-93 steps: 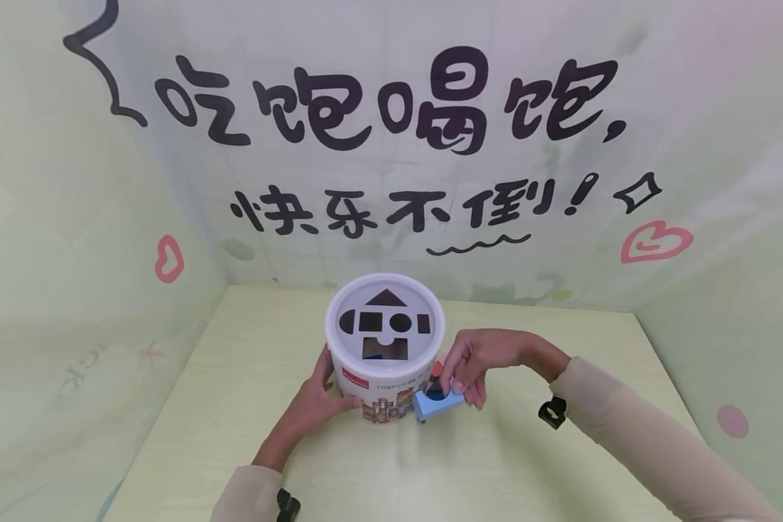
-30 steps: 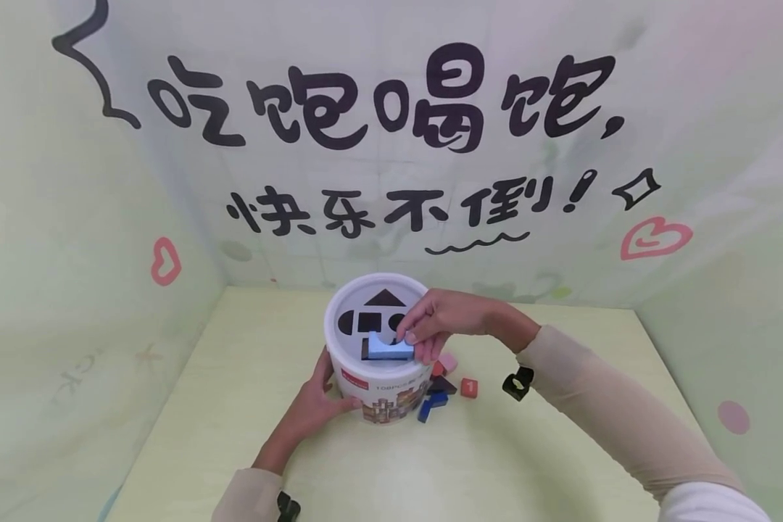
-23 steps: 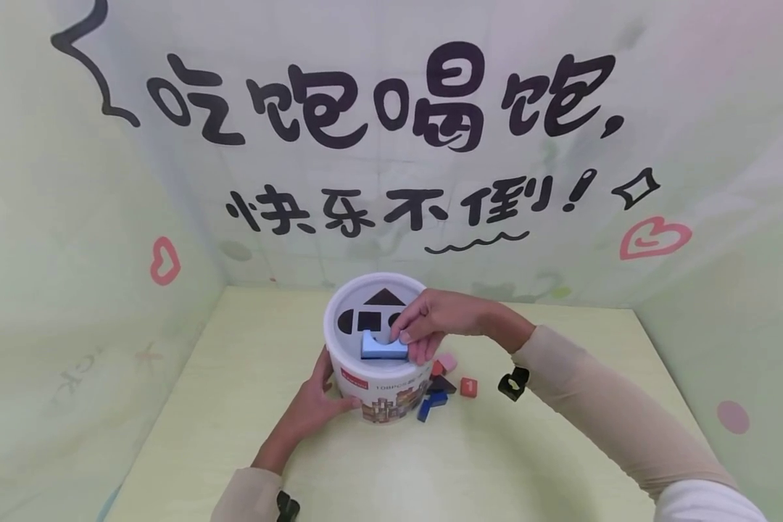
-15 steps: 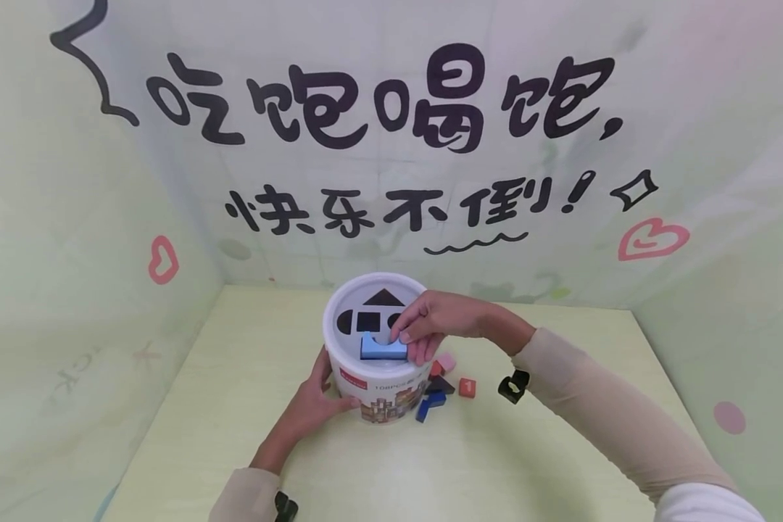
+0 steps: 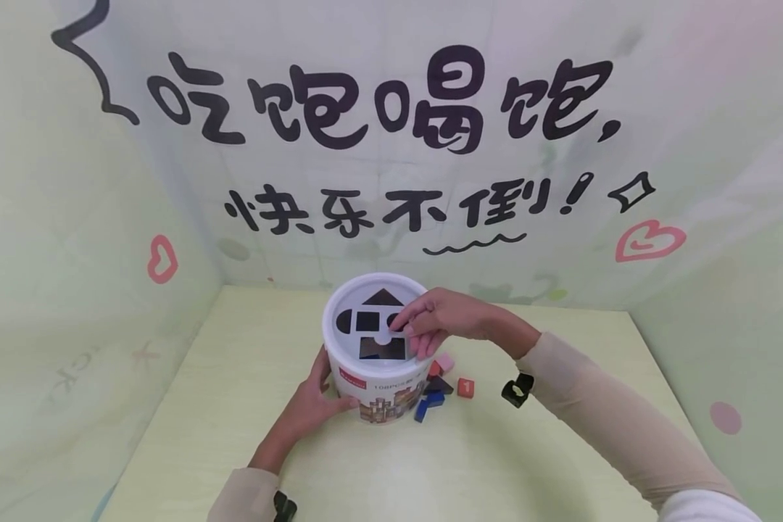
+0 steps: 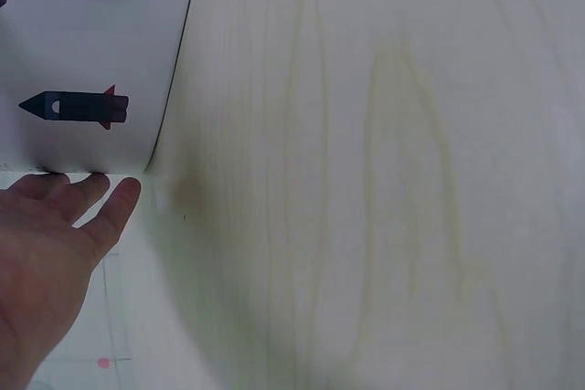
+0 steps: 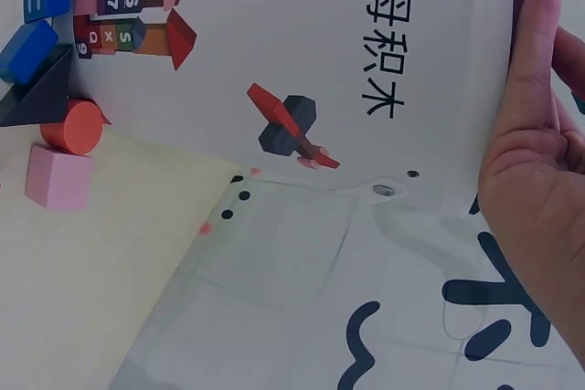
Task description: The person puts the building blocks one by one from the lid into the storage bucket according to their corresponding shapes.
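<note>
A white toy-block bucket [image 5: 391, 380] stands on the table, its lid [image 5: 347, 346] pierced with shaped holes. My left hand [image 5: 313, 402] holds the bucket's left side, thumb across the front; in the left wrist view its fingertips [image 6: 123, 194] rest against the wall. Above the lid's right half hovers my right hand [image 5: 453, 315], fingers loosely bent and nothing between them, partly covering the round hole. The arch-shaped hole [image 5: 381, 350] lies open, dark inside with a little blue. No light blue arch block shows now.
Right of the bucket lie loose blocks: a red cube [image 5: 466, 388], blue blocks [image 5: 435, 399], a dark triangular block [image 5: 442, 386], a red cylinder [image 7: 73, 128] and a pink block [image 7: 57, 178]. A printed wall sheet [image 5: 391, 254] rises behind the table [image 5: 339, 471].
The right hand brought the light blue arch block from beside the bucket up to the arch hole and let it go; it dropped out of sight through the lid. The left hand stayed put.
</note>
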A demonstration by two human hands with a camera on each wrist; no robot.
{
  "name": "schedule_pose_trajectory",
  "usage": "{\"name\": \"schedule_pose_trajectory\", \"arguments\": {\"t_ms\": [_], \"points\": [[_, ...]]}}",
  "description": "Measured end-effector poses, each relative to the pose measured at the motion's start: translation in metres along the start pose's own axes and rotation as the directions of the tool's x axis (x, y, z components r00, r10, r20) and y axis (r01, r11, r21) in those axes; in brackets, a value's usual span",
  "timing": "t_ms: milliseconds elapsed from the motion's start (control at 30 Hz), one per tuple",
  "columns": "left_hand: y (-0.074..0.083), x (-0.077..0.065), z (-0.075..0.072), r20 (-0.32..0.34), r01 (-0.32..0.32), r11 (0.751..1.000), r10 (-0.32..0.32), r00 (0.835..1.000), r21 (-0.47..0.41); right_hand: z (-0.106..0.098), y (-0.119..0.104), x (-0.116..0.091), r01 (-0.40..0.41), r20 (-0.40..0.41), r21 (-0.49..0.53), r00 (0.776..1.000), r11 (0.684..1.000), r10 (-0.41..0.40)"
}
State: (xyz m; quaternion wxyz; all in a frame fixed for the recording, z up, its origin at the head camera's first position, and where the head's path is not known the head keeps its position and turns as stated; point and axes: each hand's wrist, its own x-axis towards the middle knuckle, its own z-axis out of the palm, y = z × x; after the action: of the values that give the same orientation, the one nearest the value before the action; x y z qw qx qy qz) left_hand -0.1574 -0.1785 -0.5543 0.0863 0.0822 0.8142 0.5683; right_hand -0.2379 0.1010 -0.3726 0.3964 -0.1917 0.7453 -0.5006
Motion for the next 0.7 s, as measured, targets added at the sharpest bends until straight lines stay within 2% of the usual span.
{"name": "schedule_pose_trajectory", "arguments": {"t_ms": [133,433,700], "points": [[-0.0039,0.0007,0.0002,-0.006,-0.013,1.000,0.013,1.000,0.005,-0.0032,0.0030,-0.0036,0.002,-0.024,0.017,1.000,1.000,-0.001],[-0.0016,-0.0002,-0.0007,0.000,-0.001,1.000,0.001,1.000,0.006,-0.0093,0.0089,-0.0089,0.014,-0.050,0.047,0.999,0.999,-0.012],[0.0009,0.0011,0.0016,-0.014,-0.077,0.997,0.078,0.997,0.015,-0.0083,0.0097,-0.0101,0.028,-0.039,0.071,0.999,0.997,-0.025]]}}
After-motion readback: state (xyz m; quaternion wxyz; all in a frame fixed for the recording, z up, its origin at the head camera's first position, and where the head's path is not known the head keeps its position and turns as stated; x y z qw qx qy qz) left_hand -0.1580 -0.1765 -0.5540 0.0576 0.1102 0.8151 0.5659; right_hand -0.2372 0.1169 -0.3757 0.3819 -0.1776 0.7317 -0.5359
